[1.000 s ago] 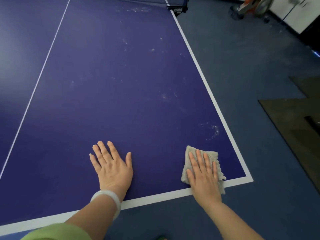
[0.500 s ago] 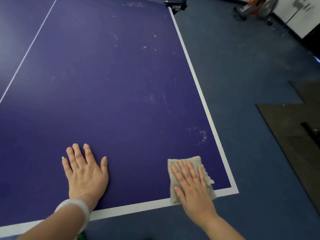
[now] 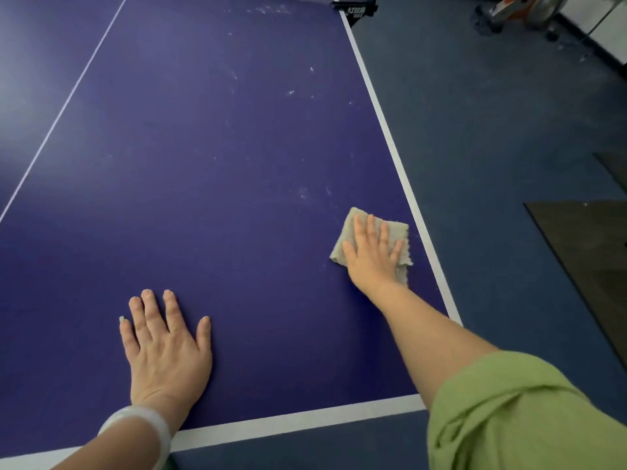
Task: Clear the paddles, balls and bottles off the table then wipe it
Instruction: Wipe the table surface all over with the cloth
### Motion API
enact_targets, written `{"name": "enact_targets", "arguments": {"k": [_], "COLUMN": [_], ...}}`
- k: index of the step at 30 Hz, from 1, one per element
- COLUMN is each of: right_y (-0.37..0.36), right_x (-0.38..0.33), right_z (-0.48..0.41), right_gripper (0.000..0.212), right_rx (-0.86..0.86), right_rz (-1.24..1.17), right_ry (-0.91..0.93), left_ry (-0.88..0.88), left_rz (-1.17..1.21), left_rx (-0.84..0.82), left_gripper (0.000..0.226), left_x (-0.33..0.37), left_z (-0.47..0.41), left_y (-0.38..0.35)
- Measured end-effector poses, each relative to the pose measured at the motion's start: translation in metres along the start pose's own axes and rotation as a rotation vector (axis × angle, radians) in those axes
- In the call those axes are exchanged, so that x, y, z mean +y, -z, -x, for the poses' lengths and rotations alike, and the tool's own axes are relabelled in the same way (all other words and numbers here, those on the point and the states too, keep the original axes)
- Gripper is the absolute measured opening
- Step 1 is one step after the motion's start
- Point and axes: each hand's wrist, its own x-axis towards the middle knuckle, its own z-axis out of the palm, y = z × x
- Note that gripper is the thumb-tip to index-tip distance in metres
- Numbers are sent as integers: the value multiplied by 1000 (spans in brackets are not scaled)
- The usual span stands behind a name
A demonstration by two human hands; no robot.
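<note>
Right hand (image 3: 371,256) flat on the cloth (image 3: 402,232), close to the right side of the table (image 3: 220,147).
The fingers lie straight and slightly spread, pressing the grey cloth onto the blue top – its corners show beyond the fingertips and below the palm. The cloth sits just inside the white sideline (image 3: 390,147), well forward of the end line (image 3: 288,422). The left hand (image 3: 166,351) rests palm-down with fingers extended, holding nothing, near the end line. Pale smudges (image 3: 302,193) lie just beyond the cloth, and wide bare surface stretches ahead and left to the centre line (image 3: 68,100).
</note>
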Motion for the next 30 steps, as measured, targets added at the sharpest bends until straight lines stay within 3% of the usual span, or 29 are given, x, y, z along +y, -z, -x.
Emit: {"name": "enact_targets", "arguments": {"k": [4,6,8,12,14,16,18,20,23,25,28,30], "right_y": [-31,-38,-34,-9,-7,-18,-38,-58,-65,-57,-34,-27], "right_x": [-67,-60,-27,52,50,12,-39,-76,-58,-10,65,78], "right_z": [48,68,66,47,46,54,78,115,144,139,117,112], "right_gripper": [58,61,60,58,59,61,61,61,61,61,58,60], "right_rx": [4,7,28,61,64,96,124,137,122,153,160,137], "right_rz": [101,152,175,129,64,-8,6,66,111,148,148,93], "right_ry": [362,513,540,78,-133,-197,-10,318,606,520,79,-150], "left_ry": [-5,-2,1,5,9,13,16,19,13,15,17,18], "left_rz": [2,7,10,0,3,0,-6,5,8,2,4,4], "left_rx": [3,5,5,-10,-12,-2,-5,-16,-12,-20,-25,-22], "left_gripper": [86,86,86,85,85,81,78,80,79,79,79,79], "left_x": [-1,-1,0,0,0,1,1,0,-1,-1,0,0], "left_z": [1,0,0,-1,0,0,-1,0,0,-1,-1,-1], "left_y": [0,0,1,1,2,1,1,2,1,1,2,2]}}
